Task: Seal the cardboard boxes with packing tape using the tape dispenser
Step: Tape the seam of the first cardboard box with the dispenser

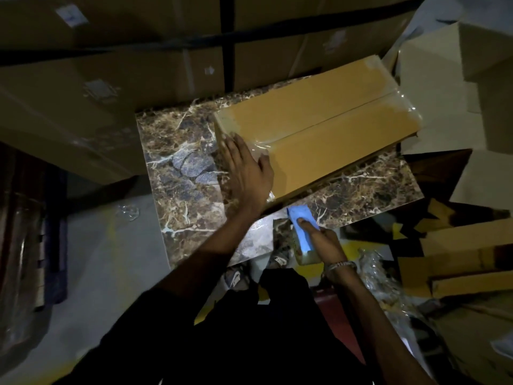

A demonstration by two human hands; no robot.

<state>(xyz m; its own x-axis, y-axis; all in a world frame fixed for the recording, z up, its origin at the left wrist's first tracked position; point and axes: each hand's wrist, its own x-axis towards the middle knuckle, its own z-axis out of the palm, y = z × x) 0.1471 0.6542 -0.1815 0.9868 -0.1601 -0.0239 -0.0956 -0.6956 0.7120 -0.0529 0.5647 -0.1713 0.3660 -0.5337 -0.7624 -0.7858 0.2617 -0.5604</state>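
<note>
Head view, looking down. A closed cardboard box (319, 132) lies at an angle on a marble-patterned desk (188, 173), its two top flaps meeting along a centre seam. Clear packing tape (399, 102) covers that seam and wraps over both short ends, where its glossy, wrinkled edges catch the light.

The left hand (247, 168) lies flat on the near-left end of the box, fingers straight and spread, palm pressing the tape end down over the corner; it grasps nothing. The right hand (323, 240) is clenched around a tape dispenser (301, 227) with a light blue body, the thumb lying along its top face. The dispenser is held just off the near edge of the box, above the front edge of the desk, apart from the cardboard. A pale bracelet (340, 265) circles the right wrist.

Large stacked cartons (91, 87) stand behind and to the left of the desk, in shadow, some bearing small pale labels. To the right lie open, paler cardboard boxes (444, 87) and flattened cardboard sheets (466, 240). Crumpled clear plastic film (372, 270) lies on the floor near the right forearm. The person's dark clothing (263, 329) fills the lower centre of the view. The scene is dim away from the desk.
</note>
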